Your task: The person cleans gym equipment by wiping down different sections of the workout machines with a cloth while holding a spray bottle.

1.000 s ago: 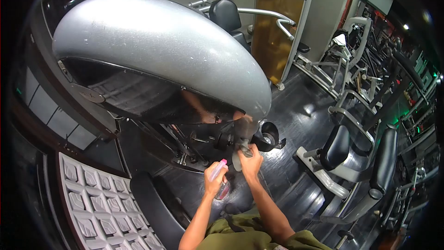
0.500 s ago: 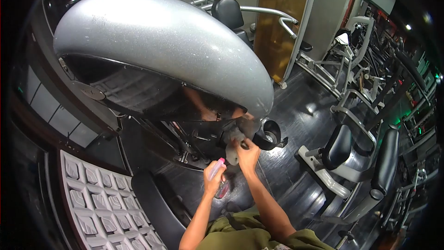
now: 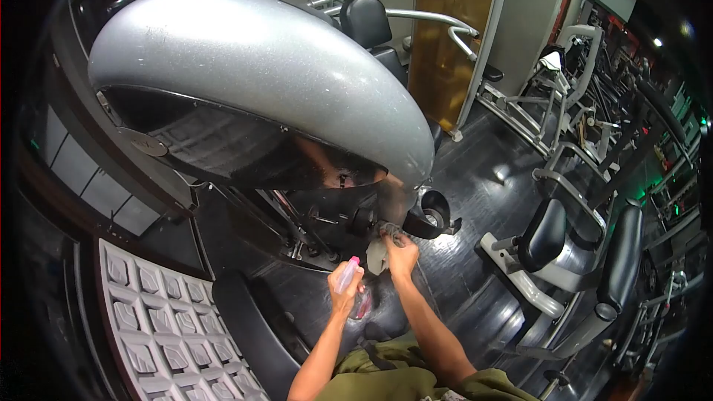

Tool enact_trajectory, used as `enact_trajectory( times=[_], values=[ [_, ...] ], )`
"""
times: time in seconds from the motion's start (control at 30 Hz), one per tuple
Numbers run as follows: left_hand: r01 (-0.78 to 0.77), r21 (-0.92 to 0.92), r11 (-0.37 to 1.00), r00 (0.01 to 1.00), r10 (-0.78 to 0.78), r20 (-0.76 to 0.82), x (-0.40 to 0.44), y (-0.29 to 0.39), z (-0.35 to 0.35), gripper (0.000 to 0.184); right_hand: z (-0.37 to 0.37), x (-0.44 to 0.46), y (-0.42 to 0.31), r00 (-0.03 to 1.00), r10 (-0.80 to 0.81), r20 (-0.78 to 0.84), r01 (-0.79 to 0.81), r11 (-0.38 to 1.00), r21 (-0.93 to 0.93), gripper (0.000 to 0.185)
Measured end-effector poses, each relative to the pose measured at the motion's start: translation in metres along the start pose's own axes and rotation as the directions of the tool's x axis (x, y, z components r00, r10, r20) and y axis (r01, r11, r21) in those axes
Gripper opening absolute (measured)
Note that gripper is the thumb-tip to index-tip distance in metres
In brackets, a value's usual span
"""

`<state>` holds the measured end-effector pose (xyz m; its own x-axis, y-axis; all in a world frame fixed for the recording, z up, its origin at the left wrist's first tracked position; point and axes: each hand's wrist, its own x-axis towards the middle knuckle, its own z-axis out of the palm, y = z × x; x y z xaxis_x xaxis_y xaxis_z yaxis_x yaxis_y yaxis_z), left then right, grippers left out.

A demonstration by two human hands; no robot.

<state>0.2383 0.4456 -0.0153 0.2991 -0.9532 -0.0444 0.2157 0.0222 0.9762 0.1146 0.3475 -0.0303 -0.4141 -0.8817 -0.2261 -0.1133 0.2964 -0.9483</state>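
Observation:
My left hand is closed around a small translucent bottle with a pink top, held tilted in front of my body. Just to the right and a little farther out, my right hand grips a crumpled grey cloth, part of which hangs below the fingers. The cloth is close to the lower end of a large gym machine with a rounded silver housing and a glossy black side panel. Whether the cloth touches the machine I cannot tell.
A black padded bench stands at my left, beside a white patterned panel. At my right is a machine with black pads. Behind the silver housing stands a PLAMAX weight machine. Dark flooring runs between them.
My right hand has drawn the cloth slightly down toward my body, away from the machine's lower end. My left hand keeps the bottle in nearly the same place.

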Motion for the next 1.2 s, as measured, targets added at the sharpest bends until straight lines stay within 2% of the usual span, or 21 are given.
enact_trajectory(
  times=[0.1, 0.13, 0.23, 0.27, 0.37, 0.4, 0.5, 0.53, 0.67, 0.77, 0.8, 0.9, 1.0, 1.1, 1.13, 1.2],
  values=[
    [0.051, -0.033, 0.998, 0.997, -0.049, 0.06, -0.005, 0.006, -0.001, 0.012, -0.008, -0.001, -0.01, 0.986, -0.151, -0.065, 0.153, 0.988, 0.033, 0.045],
    [0.073, -0.04, 0.997, 0.995, -0.07, 0.077, -0.006, 0.011, -0.001, 0.011, -0.01, 0.005, -0.004, 0.991, -0.122, -0.056, 0.123, 0.992, 0.02, 0.045],
    [0.036, -0.02, 0.999, 0.991, -0.033, 0.128, -0.008, 0.011, -0.002, 0.012, -0.008, 0.033, 0.058, 0.971, -0.208, -0.116, 0.197, 0.976, -0.096, 0.044],
    [0.037, -0.016, 0.999, 0.992, -0.035, 0.122, -0.009, 0.011, 0.0, 0.012, -0.008, 0.035, 0.072, 0.959, -0.213, -0.188, 0.175, 0.964, -0.199, 0.041],
    [0.034, -0.015, 0.999, 0.993, -0.033, 0.115, -0.008, 0.013, 0.0, 0.014, -0.02, 0.033, 0.047, 0.983, 0.158, -0.094, -0.16, 0.987, -0.02, 0.041],
    [0.038, -0.026, 0.999, 0.993, -0.035, 0.112, -0.01, 0.01, -0.001, 0.014, -0.018, 0.031, 0.043, 0.991, 0.065, -0.116, -0.06, 0.997, 0.046, 0.041],
    [0.054, -0.009, 0.999, 0.991, -0.052, 0.127, -0.012, 0.017, 0.003, 0.015, -0.026, 0.014, 0.01, 0.992, -0.115, -0.052, 0.122, 0.98, 0.159, 0.038],
    [0.058, 0.007, 0.998, 0.989, -0.058, 0.133, -0.011, 0.021, 0.005, 0.015, -0.03, 0.003, -0.015, 0.981, -0.192, -0.03, 0.192, 0.933, 0.305, 0.032],
    [0.036, 0.052, 0.998, 0.983, -0.045, 0.178, -0.006, 0.024, 0.01, 0.019, -0.042, -0.009, -0.07, 0.959, -0.28, -0.04, 0.282, 0.937, 0.204, 0.03],
    [0.041, 0.013, 0.999, 0.983, -0.043, 0.179, -0.001, 0.03, 0.015, 0.02, -0.029, 0.004, -0.018, 0.915, -0.395, -0.087, 0.396, 0.918, -0.001, 0.027],
    [0.048, -0.012, 0.999, 0.984, -0.046, 0.173, -0.001, 0.033, 0.017, 0.021, -0.029, 0.0, -0.019, 0.959, -0.272, -0.082, 0.276, 0.96, 0.048, 0.026],
    [0.024, -0.024, 0.999, 0.985, -0.02, 0.173, -0.002, 0.044, 0.024, 0.021, -0.029, 0.002, -0.013, 0.938, -0.339, -0.076, 0.341, 0.94, 0.019, 0.024],
    [-0.015, 0.01, 1.0, 0.984, 0.012, 0.177, 0.001, 0.058, 0.03, 0.02, -0.032, -0.007, -0.059, 0.884, -0.45, -0.126, 0.457, 0.889, 0.036, 0.023],
    [-0.127, 0.08, 0.989, 0.976, 0.111, 0.187, 0.006, 0.07, 0.037, 0.018, -0.043, -0.013, -0.111, 0.763, -0.593, -0.257, 0.618, 0.786, 0.023, 0.028],
    [-0.155, 0.1, 0.983, 0.975, 0.135, 0.179, 0.008, 0.076, 0.041, 0.016, -0.043, -0.008, -0.109, 0.762, -0.599, -0.247, 0.624, 0.781, 0.03, 0.027],
    [-0.171, 0.134, 0.976, 0.975, 0.148, 0.169, 0.01, 0.087, 0.049, 0.015, -0.045, -0.007, -0.099, 0.84, -0.512, -0.18, 0.525, 0.85, 0.034, 0.025]
  ],
)
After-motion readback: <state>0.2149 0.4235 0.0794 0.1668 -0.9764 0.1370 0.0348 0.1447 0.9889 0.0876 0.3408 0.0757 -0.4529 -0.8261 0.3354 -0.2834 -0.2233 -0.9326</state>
